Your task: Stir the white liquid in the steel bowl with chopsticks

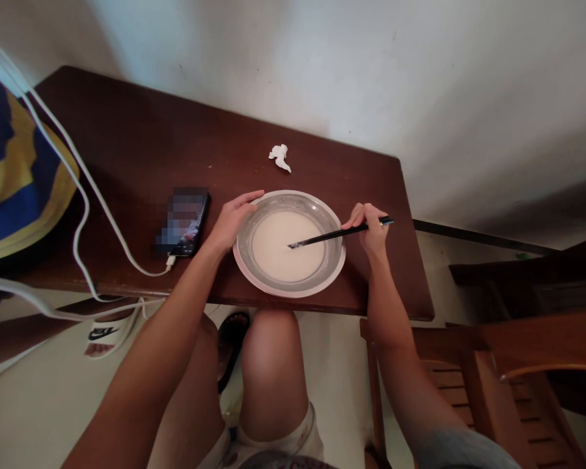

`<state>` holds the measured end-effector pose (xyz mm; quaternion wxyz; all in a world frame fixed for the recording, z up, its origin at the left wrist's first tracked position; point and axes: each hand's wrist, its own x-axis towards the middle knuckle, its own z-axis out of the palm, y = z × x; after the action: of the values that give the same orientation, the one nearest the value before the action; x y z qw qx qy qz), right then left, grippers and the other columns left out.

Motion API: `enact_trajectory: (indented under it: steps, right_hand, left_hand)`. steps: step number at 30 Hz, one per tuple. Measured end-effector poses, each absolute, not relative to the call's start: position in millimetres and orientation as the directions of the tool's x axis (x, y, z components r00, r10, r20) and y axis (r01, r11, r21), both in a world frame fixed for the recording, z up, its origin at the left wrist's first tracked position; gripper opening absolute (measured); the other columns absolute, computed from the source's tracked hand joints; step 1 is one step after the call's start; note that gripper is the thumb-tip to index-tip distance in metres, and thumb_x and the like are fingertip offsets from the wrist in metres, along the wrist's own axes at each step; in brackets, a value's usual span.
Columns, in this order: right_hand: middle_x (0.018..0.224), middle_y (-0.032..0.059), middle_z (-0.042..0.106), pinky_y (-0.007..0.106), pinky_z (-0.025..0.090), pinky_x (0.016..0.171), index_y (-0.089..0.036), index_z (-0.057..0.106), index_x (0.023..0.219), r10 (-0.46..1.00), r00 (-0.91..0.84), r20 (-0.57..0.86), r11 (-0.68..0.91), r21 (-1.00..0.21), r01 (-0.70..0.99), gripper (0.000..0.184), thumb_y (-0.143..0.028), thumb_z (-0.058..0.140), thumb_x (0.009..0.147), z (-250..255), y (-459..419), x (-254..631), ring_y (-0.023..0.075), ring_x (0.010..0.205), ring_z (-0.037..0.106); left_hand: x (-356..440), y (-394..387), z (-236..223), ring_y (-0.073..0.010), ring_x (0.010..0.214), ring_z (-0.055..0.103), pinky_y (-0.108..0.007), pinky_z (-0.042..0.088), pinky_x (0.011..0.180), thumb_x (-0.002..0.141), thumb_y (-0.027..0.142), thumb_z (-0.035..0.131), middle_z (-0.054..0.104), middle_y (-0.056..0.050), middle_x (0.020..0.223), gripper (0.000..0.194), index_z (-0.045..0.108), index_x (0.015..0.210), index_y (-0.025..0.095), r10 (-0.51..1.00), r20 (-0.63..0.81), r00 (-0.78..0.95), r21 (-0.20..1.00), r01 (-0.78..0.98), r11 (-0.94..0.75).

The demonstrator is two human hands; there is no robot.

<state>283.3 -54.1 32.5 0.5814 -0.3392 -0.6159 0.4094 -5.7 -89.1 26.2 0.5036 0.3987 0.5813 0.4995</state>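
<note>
A wide, shallow metal bowl (293, 290) stands near the table's front edge. In it lies a pale, milky liquid (278, 260) with a smooth surface. My left hand (232, 220) grips the bowl's left rim, its fingers along the outside. Black chopsticks (328, 234) are pinched together in my right hand (372, 231), to the right of the bowl. They slant down to the left over the rim, and their whitened tips reach the liquid near the middle.
The brown table (141, 130) backs onto a white wall. A crumpled tissue (280, 157) lies behind the bowl. Left of it is a phone (188, 221) on a white cable (102, 212). A blue-and-yellow item (19, 169) stands far left; a wooden chair (478, 378) is at right.
</note>
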Motion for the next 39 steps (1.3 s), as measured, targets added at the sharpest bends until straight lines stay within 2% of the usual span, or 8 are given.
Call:
enact_trajectory:
  steps: [5,11,18,24,27,31,34,39]
  right_hand:
    - [0.057,-0.0001,0.068,0.033,0.051,0.064,-0.024,0.063,0.056,0.885,-0.286,0.366,0.381,-0.925,-0.004,0.042,-0.047,0.061,0.091,32,-59,276,0.0153,0.059,0.065]
    - [0.053,-0.0002,0.066,0.034,0.049,0.061,-0.024,0.057,0.05,0.913,-0.043,0.405,0.406,-0.913,0.023,0.049,-0.052,0.058,0.09,35,-55,281,0.015,0.053,0.062]
    - [0.058,0.0001,0.068,0.035,0.052,0.067,-0.024,0.062,0.055,0.904,-0.282,0.322,0.347,-0.937,0.044,0.044,-0.053,0.06,0.089,31,-57,278,0.0166,0.061,0.066]
    - [0.055,-0.0001,0.068,0.033,0.049,0.062,-0.024,0.059,0.052,0.911,-0.05,0.409,0.41,-0.912,0.026,0.047,-0.051,0.059,0.091,35,-53,284,0.0149,0.055,0.064]
    - [0.052,0.0006,0.066,0.033,0.047,0.059,-0.024,0.056,0.049,0.909,-0.112,0.401,0.402,-0.915,-0.015,0.05,-0.051,0.056,0.091,33,-53,285,0.0151,0.052,0.06]
    - [0.058,0.001,0.068,0.035,0.052,0.067,-0.024,0.062,0.055,0.902,-0.28,0.327,0.353,-0.934,0.046,0.046,-0.054,0.058,0.09,31,-57,280,0.0167,0.062,0.065]
    - [0.063,0.0014,0.07,0.035,0.054,0.071,-0.024,0.064,0.059,0.908,-0.243,0.341,0.366,-0.928,0.068,0.044,-0.054,0.059,0.09,34,-57,281,0.0168,0.066,0.067]
    - [0.053,0.0,0.065,0.034,0.05,0.061,-0.025,0.058,0.052,0.911,-0.145,0.387,0.39,-0.921,-0.01,0.051,-0.056,0.055,0.091,34,-54,286,0.0152,0.054,0.061]
  left_hand:
    - [-6,-89,25,-0.0265,0.104,0.066,-0.045,0.047,0.103,0.072,0.026,0.06,0.072,-0.011,0.119,0.057,0.068,0.127,0.013,0.969,-0.178,-0.173,0.984,-0.041,0.173]
    - [-6,-89,24,-0.0268,0.104,0.066,-0.045,0.048,0.102,0.073,0.027,0.06,0.072,-0.01,0.118,0.056,0.069,0.126,0.014,0.97,-0.172,-0.171,0.985,-0.027,0.17]
    - [-6,-89,24,-0.026,0.103,0.067,-0.043,0.048,0.101,0.071,0.027,0.061,0.073,-0.01,0.118,0.057,0.069,0.126,0.014,0.968,-0.179,-0.174,0.984,-0.052,0.173]
    - [-7,-89,23,-0.0263,0.102,0.067,-0.044,0.047,0.102,0.071,0.026,0.061,0.073,-0.011,0.117,0.057,0.07,0.126,0.013,0.971,-0.165,-0.173,0.986,-0.058,0.157]
    - [-7,-88,22,-0.0267,0.104,0.066,-0.045,0.047,0.103,0.071,0.026,0.061,0.072,-0.011,0.119,0.057,0.069,0.126,0.013,0.972,-0.166,-0.168,0.986,-0.057,0.158]
    - [-6,-88,23,-0.0271,0.108,0.066,-0.044,0.047,0.104,0.072,0.027,0.061,0.072,-0.01,0.122,0.057,0.069,0.127,0.014,0.971,-0.172,-0.164,0.985,-0.053,0.166]
    - [-6,-89,23,-0.0267,0.107,0.066,-0.044,0.046,0.105,0.071,0.027,0.061,0.072,-0.01,0.121,0.057,0.069,0.126,0.014,0.971,-0.171,-0.166,0.985,-0.055,0.164]
    - [-7,-88,22,-0.0259,0.104,0.066,-0.043,0.048,0.102,0.072,0.027,0.061,0.073,-0.009,0.119,0.057,0.069,0.126,0.015,0.97,-0.176,-0.166,0.984,-0.055,0.169]
